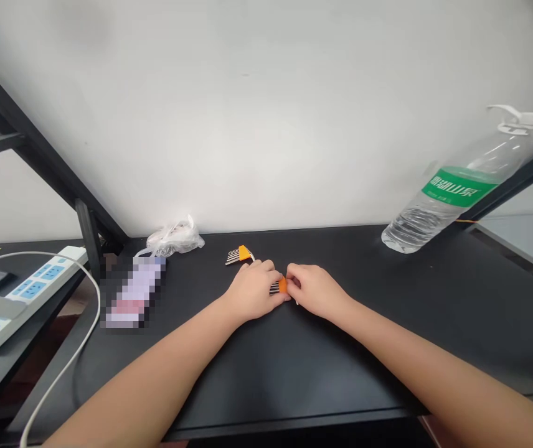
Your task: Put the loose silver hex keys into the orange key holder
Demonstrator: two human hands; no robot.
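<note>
My left hand (258, 289) is closed over the metal rods of what looks like a hex key set in an orange holder (283, 285), low on the black tabletop. My right hand (317, 290) pinches at the right end of that holder, its fingertips almost meeting the left ones. Fingers cover much of the set. A small pale tip shows below my right fingers. Just behind my left hand lies a second hex key set (239, 254), its dark silver rods pointing left from an orange holder and a bent piece at its right.
A phone (133, 292), pixelated, lies at left near a crumpled clear plastic bag (176, 238). A large water bottle (448, 193) stands at the back right. Far left, a power strip (33, 292) and a white cable (94, 311) lie beside a black metal frame (47, 155).
</note>
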